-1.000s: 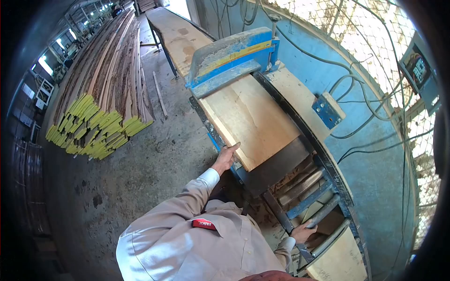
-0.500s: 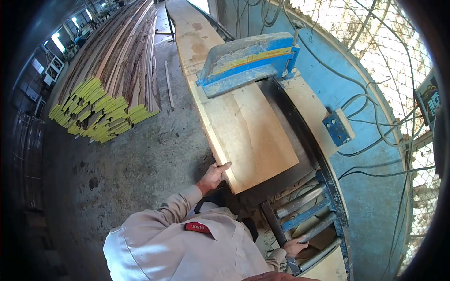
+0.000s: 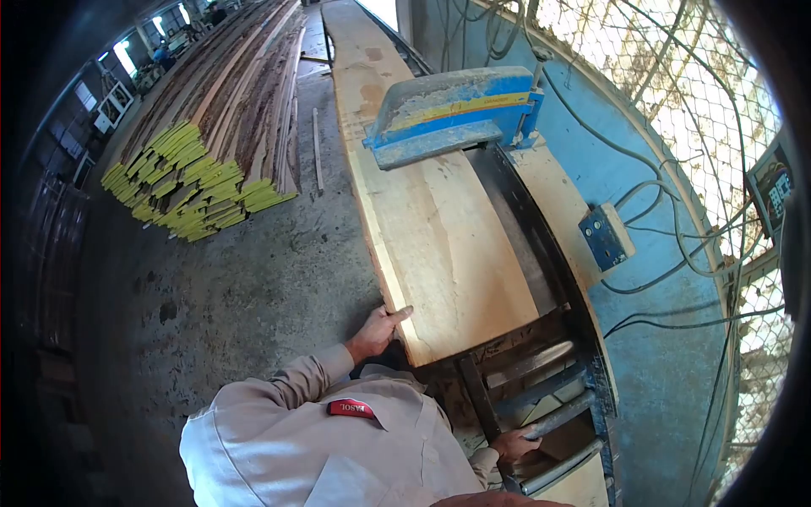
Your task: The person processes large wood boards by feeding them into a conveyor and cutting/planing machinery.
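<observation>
A long, wide wooden board (image 3: 439, 245) lies on the machine table, running away under a blue and yellow guard (image 3: 460, 114). My left hand (image 3: 378, 332) grips its near left corner, thumb on the top face and the other fingers hidden beneath. Below and to the right of the board's near end, my right hand (image 3: 514, 444) is closed round part of the metal roller frame (image 3: 481, 397), beside a roller (image 3: 562, 414). The board's near edge lies close to my torso.
A large stack of planks with yellow-green ends (image 3: 198, 182) lies on the concrete floor (image 3: 245, 279) at left. A blue switch box (image 3: 606, 237) stands right of the table. Cables hang along the blue wall (image 3: 659, 355) and wire mesh. A thin strip (image 3: 318, 152) lies beyond the board.
The board's near end has come closer to my body and covers more of the dark metal table. My left hand has moved slightly back with it. My right hand remains at the roller frame.
</observation>
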`<state>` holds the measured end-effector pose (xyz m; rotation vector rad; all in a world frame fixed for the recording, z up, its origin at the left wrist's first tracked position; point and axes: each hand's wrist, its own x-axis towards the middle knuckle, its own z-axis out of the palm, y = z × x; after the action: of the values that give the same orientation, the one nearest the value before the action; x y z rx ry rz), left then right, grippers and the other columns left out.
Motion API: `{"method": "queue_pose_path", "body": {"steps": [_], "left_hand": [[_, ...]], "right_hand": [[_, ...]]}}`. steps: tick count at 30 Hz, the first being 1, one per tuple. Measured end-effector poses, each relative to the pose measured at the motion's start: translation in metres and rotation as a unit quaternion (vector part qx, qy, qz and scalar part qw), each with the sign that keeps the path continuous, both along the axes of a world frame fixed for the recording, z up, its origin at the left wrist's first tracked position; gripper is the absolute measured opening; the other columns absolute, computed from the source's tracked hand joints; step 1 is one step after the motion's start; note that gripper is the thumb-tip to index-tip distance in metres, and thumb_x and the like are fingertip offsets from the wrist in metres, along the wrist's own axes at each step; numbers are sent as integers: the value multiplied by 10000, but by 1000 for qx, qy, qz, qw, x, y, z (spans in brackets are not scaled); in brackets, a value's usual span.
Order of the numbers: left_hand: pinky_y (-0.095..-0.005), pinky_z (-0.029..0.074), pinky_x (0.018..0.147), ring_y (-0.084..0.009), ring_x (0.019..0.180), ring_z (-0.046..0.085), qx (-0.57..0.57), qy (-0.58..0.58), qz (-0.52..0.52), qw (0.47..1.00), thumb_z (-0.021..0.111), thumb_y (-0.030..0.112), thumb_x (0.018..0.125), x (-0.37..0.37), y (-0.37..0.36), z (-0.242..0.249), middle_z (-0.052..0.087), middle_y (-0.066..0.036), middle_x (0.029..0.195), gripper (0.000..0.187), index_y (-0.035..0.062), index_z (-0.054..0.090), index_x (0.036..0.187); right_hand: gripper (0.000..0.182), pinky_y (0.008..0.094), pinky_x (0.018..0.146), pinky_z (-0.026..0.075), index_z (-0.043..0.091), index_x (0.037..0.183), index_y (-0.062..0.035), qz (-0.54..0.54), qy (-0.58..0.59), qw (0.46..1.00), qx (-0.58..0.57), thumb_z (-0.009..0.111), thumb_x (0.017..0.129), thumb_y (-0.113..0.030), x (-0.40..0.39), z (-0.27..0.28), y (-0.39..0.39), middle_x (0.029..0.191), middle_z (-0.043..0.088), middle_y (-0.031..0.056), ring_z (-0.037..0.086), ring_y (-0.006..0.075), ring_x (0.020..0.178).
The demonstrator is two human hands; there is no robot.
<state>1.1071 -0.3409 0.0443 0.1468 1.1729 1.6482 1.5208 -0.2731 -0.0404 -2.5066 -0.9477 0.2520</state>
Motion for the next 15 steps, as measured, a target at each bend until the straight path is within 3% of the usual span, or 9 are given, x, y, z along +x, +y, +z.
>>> {"method": "queue_pose_path", "body": {"steps": [5,8,9,11,15], "left_hand": [[-322,539,871,-181,1014,672,-39,-7,-19,999,637,187,990,57,0,-9,698,-103,1137,353,-30,604,1267],[-287,552,767,-142,958,666,-120,47,-179,975,617,286,1000,87,-7,-6,701,-73,1090,383,18,617,1272],[-287,552,767,-142,958,666,-121,45,-187,974,617,286,1000,97,-7,-6,701,-73,1090,383,18,617,1272],[-363,556,920,-225,1105,656,-108,-17,-247,963,612,276,1004,119,-9,-7,665,-121,1224,446,-15,550,1336],[-373,595,881,-233,1146,649,-96,-65,-303,946,568,236,1028,154,-18,-50,646,-125,1263,419,-10,513,1364]], "right_hand": [[721,546,851,495,453,1422,-120,8,36,999,8,460,944,-659,2,-2,2,1215,663,200,660,438,1037],[740,540,885,487,451,1429,-104,17,14,999,29,457,945,-664,15,-28,0,1251,647,209,639,446,1080],[740,540,885,487,451,1429,-104,10,12,1000,27,457,945,-664,18,-31,0,1251,647,209,639,446,1080],[737,525,921,475,448,1436,-84,35,3,998,47,432,966,-652,15,-29,-2,1302,617,226,607,457,1136],[712,491,992,450,424,1457,-55,57,79,992,83,393,1006,-605,13,-17,-10,1347,582,249,557,440,1228]]}}
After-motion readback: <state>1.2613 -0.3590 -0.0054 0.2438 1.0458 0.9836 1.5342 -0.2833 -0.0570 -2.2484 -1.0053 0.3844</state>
